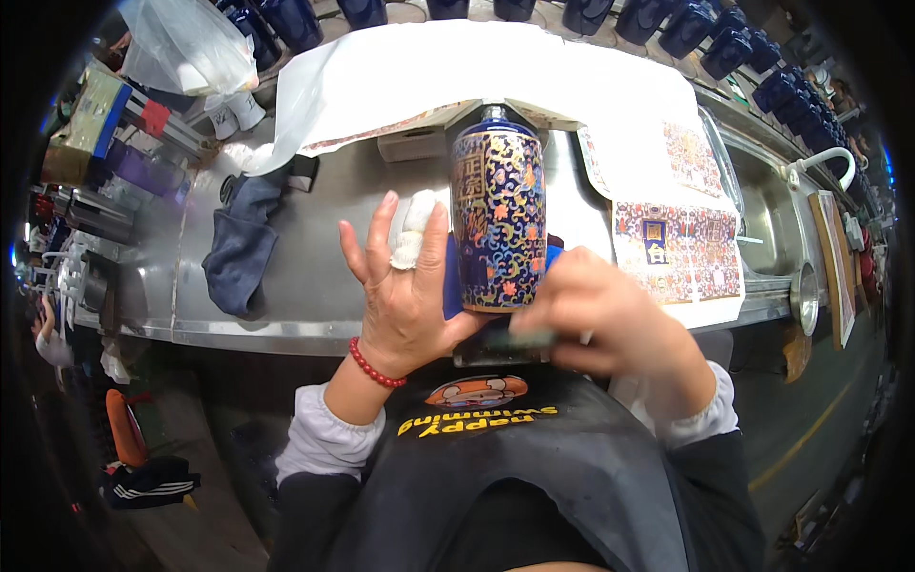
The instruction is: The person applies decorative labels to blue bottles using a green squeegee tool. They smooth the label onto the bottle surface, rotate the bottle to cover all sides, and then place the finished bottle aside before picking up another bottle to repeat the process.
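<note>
Patterned bottle (499,224) lies centrally before me over something blue, base toward my apron (534,486), neck pointing away across the steel bench (329,257). My left hand (405,303) is spread wide, one finger wrapped in white, thumb near the base; contact uncertain. My right hand (610,310) is blurred beside the base, fingers curled; cannot tell whether it grips the greenish thing below. Judgement: bottle probably heavy, stiff, glossy enough to slip, breakable if knocked; best held around the broad body with the base supported, sparing the narrow neck. Markings: gold characters on the bottle's left side; characters on a dark panel of the floral printed sheets (679,253); yellow lettering beneath my apron's cartoon.
</note>
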